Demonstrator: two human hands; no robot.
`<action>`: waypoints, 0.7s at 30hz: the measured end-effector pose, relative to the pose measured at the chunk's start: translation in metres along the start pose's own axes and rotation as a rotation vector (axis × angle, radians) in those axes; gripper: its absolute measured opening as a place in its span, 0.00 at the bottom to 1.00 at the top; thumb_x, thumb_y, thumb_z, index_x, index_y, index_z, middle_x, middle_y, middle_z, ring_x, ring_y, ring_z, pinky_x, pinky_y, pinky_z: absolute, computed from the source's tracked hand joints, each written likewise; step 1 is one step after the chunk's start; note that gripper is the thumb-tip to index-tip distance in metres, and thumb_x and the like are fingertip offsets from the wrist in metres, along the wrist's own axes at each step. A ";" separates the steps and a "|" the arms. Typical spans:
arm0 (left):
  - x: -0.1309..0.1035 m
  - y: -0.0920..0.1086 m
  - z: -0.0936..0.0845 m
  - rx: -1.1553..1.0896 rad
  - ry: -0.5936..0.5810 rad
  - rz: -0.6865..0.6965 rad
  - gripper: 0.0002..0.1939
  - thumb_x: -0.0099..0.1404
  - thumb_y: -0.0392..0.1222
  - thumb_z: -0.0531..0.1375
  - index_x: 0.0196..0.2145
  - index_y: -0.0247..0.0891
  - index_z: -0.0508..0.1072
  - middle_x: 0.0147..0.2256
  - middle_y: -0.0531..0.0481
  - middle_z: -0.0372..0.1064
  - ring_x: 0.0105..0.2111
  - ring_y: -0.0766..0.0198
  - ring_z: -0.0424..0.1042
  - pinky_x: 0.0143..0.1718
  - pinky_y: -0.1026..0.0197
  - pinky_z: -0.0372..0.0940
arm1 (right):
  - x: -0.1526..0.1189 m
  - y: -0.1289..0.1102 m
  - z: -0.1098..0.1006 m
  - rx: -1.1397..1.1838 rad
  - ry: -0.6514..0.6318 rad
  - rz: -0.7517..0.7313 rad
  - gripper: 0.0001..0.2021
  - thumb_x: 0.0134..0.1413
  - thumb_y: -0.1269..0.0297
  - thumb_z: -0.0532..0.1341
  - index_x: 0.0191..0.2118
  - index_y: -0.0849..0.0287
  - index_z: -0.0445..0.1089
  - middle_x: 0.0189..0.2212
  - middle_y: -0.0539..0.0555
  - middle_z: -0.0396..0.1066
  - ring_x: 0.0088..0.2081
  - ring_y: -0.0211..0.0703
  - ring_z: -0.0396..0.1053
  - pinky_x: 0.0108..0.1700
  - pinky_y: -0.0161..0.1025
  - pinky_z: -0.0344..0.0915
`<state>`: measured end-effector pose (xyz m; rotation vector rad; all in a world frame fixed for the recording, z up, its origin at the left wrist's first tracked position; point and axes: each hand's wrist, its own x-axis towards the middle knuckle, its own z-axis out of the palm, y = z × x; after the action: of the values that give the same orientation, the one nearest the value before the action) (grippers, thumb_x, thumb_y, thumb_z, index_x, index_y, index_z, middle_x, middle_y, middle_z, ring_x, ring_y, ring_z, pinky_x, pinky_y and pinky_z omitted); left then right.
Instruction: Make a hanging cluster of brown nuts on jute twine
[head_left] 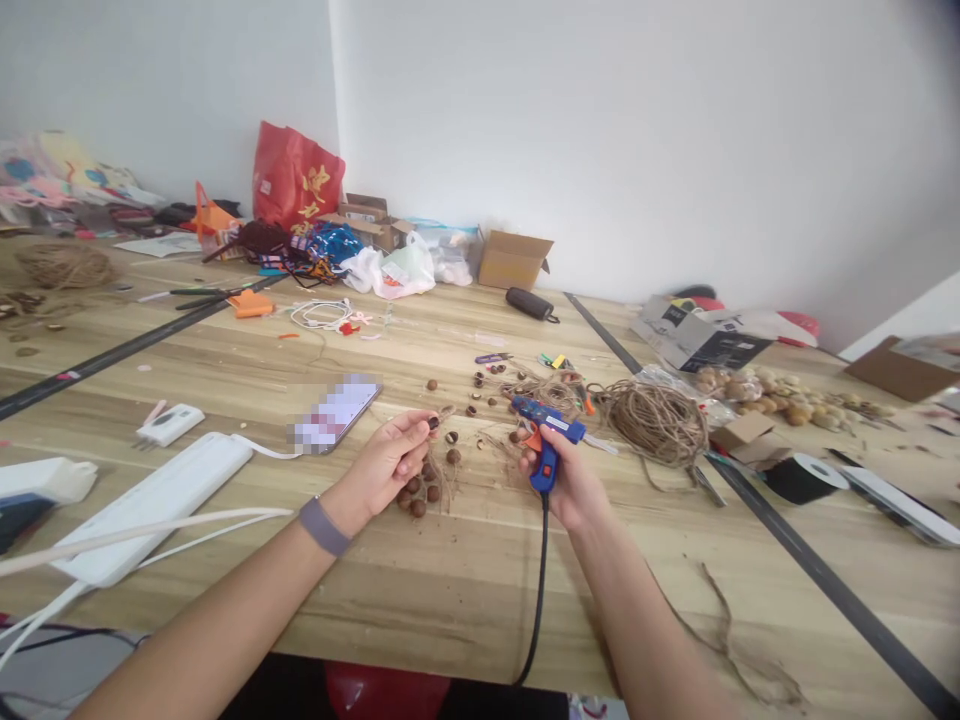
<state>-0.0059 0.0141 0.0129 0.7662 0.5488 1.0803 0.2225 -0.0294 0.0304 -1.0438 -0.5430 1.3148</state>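
Between the thumb and fingers of my left hand (pixel 394 455) is a small dark brown nutshell (pixel 433 423), with a bit of twine by it. My right hand (pixel 570 475) grips a blue hot glue gun (pixel 547 455) by its handle, a finger near the orange trigger. The gun's nozzle points left and away from me, apart from the nutshell. A bunch of round brown nuts (pixel 418 508) with twine strands lies just below my left hand. More loose nuts and cracked shells (pixel 451 438) are scattered between my hands and beyond them.
A coil of brown twine (pixel 654 422) sits right of my right hand. A phone (pixel 337 412) and a white power strip (pixel 161 500) lie on the left. The glue gun's black cord (pixel 537 600) runs over the near table edge. Bags and cardboard boxes (pixel 514 259) line the wall.
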 end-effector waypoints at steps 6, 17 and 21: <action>0.003 0.000 -0.003 -0.024 -0.036 -0.014 0.18 0.49 0.41 0.74 0.36 0.33 0.76 0.26 0.53 0.71 0.13 0.81 0.48 0.12 0.72 0.40 | -0.008 -0.031 -0.025 0.135 -0.080 -0.004 0.19 0.39 0.82 0.67 0.38 0.55 0.71 0.38 0.49 0.78 0.35 0.38 0.77 0.41 0.41 0.79; 0.004 0.006 -0.005 -0.047 -0.047 -0.023 0.11 0.57 0.39 0.70 0.33 0.32 0.72 0.30 0.50 0.74 0.12 0.82 0.49 0.11 0.74 0.43 | -0.054 -0.039 -0.128 -0.023 0.231 0.037 0.12 0.41 0.73 0.70 0.33 0.57 0.69 0.23 0.47 0.66 0.18 0.29 0.63 0.15 0.22 0.65; 0.003 0.008 -0.002 -0.041 -0.037 -0.039 0.08 0.57 0.35 0.68 0.34 0.32 0.73 0.29 0.51 0.74 0.11 0.82 0.49 0.11 0.73 0.43 | -0.061 -0.038 -0.150 -0.156 0.369 0.074 0.12 0.47 0.64 0.69 0.28 0.54 0.62 0.16 0.43 0.57 0.12 0.28 0.54 0.08 0.22 0.55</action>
<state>-0.0106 0.0193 0.0180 0.7359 0.5065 1.0364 0.3526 -0.1304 0.0055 -1.4107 -0.3327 1.1191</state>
